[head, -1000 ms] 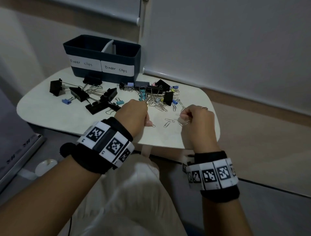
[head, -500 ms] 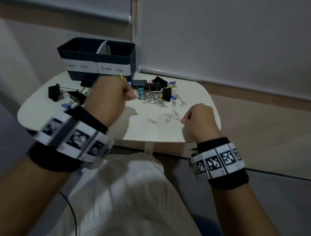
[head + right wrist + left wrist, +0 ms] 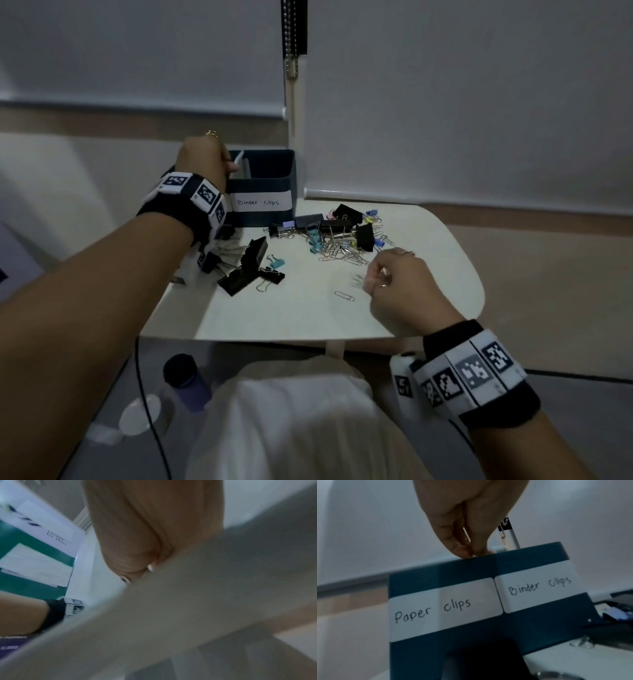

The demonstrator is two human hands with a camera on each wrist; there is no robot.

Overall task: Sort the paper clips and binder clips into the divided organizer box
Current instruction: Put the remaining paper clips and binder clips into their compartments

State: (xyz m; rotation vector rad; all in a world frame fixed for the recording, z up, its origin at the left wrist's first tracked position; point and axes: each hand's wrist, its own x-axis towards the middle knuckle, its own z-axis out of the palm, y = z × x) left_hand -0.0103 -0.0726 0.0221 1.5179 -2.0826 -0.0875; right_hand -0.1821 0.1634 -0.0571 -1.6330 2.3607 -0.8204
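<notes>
Organizer box (image 3: 262, 192) at the table's (image 3: 428, 308) far edge; my left hand (image 3: 202, 156) over its "Paper clips" side, fingertips pinched, contents unseen. Right hand (image 3: 399, 284) pinching a paper clip (image 3: 358, 281) near the mixed pile (image 3: 339, 240). Black binder clips (image 3: 246, 270) untouched; most sorting left, I judge

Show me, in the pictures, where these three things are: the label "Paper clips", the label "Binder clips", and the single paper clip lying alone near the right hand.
"Paper clips" label (image 3: 443, 608): left wrist view, middle of the white label.
"Binder clips" label (image 3: 261, 202): head view, on the handwriting.
single paper clip (image 3: 344, 296): head view, middle of the wire loop.
</notes>
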